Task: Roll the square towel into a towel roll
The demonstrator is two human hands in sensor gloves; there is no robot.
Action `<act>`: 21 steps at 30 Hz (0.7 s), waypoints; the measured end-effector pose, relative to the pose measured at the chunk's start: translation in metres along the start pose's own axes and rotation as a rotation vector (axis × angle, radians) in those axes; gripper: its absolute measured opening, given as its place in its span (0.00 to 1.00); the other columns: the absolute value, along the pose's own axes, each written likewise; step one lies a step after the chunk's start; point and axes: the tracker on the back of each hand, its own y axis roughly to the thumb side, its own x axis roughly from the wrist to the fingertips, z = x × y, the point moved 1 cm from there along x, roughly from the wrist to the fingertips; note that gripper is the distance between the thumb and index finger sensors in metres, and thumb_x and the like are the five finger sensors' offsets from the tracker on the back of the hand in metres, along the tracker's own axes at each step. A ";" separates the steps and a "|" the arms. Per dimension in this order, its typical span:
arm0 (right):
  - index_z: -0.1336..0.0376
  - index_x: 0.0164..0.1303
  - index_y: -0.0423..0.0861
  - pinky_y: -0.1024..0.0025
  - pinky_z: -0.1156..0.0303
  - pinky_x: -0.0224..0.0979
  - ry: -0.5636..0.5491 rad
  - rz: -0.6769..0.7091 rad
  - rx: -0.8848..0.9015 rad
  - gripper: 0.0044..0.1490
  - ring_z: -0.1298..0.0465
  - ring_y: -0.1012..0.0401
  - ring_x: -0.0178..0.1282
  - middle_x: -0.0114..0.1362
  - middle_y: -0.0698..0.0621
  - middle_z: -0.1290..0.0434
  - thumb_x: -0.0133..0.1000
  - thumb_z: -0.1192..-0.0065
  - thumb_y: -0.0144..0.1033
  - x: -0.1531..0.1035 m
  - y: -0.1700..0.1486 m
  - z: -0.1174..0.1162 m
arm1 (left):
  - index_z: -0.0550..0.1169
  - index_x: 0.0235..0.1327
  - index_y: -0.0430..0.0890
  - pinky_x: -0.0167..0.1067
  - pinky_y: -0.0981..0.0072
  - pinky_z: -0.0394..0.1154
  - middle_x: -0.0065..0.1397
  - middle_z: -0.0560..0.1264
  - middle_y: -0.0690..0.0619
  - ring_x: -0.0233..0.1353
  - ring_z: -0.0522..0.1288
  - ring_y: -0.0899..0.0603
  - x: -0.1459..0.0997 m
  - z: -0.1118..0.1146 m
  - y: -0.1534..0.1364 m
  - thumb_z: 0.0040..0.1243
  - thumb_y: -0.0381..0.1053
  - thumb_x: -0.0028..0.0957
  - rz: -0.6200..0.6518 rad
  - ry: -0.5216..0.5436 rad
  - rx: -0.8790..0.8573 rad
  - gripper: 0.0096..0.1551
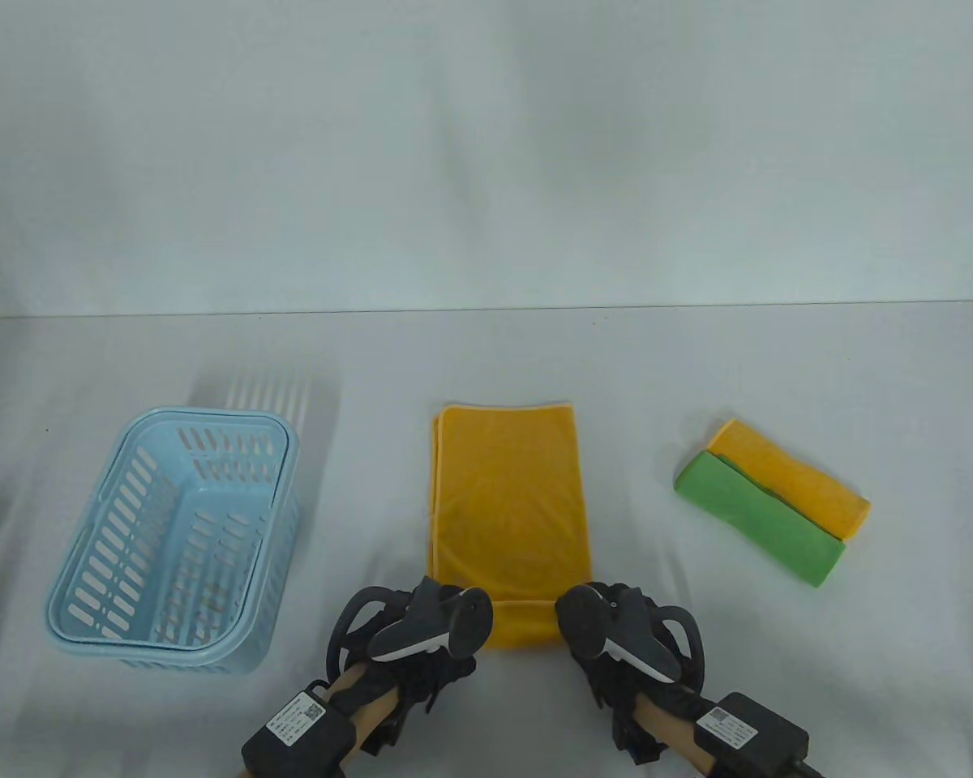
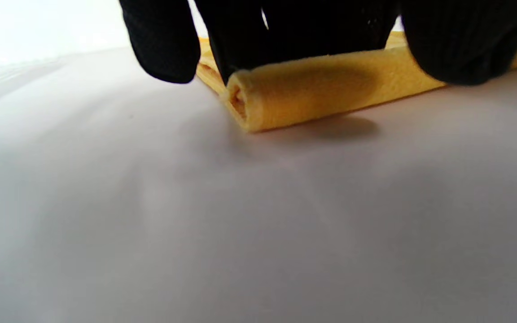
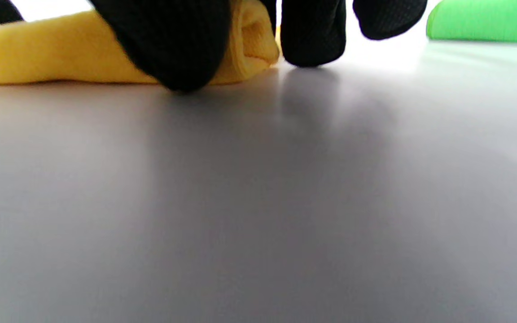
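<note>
A folded yellow towel [image 1: 507, 494] lies lengthwise at the table's middle. Its near end is wound into a short roll [image 1: 523, 624]. My left hand [image 1: 446, 628] grips the roll's left end and my right hand [image 1: 588, 628] grips its right end; the trackers hide most of the fingers from above. In the left wrist view the roll [image 2: 312, 89] shows its spiral end, with gloved fingers [image 2: 285, 31] curled over the top. In the right wrist view the thumb [image 3: 177, 49] stands in front of the roll [image 3: 61, 54], and the other fingers [image 3: 312, 31] reach past its end.
A light blue slotted basket [image 1: 211, 412] stands at the left with nothing in it. At the right lie a folded green towel [image 1: 762, 519] and a second yellow one [image 1: 795, 478] side by side; the green one [image 3: 487, 20] shows in the right wrist view.
</note>
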 end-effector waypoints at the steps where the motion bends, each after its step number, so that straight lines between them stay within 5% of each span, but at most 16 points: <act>1: 0.39 0.60 0.60 0.48 0.35 0.74 -0.008 0.008 -0.008 0.33 0.31 0.54 0.73 0.72 0.59 0.36 0.43 0.32 0.39 0.000 0.000 0.000 | 0.64 0.71 0.63 0.74 0.47 0.67 0.79 0.61 0.61 0.78 0.67 0.46 0.000 0.000 0.000 0.61 0.65 0.37 -0.002 -0.001 0.000 0.43; 12: 0.33 0.57 0.61 0.50 0.31 0.71 0.030 -0.048 0.270 0.28 0.26 0.54 0.70 0.68 0.60 0.27 0.44 0.35 0.39 0.009 -0.024 0.013 | 0.55 0.72 0.63 0.76 0.47 0.64 0.79 0.55 0.62 0.78 0.62 0.50 0.007 0.007 -0.010 0.63 0.63 0.38 -0.047 -0.027 -0.004 0.48; 21: 0.32 0.57 0.61 0.49 0.31 0.70 0.090 -0.062 0.377 0.28 0.26 0.55 0.70 0.67 0.59 0.25 0.44 0.35 0.40 0.014 -0.035 0.015 | 0.66 0.70 0.63 0.73 0.47 0.69 0.76 0.69 0.61 0.73 0.75 0.49 0.004 -0.007 -0.025 0.59 0.54 0.44 -0.052 0.020 -0.131 0.35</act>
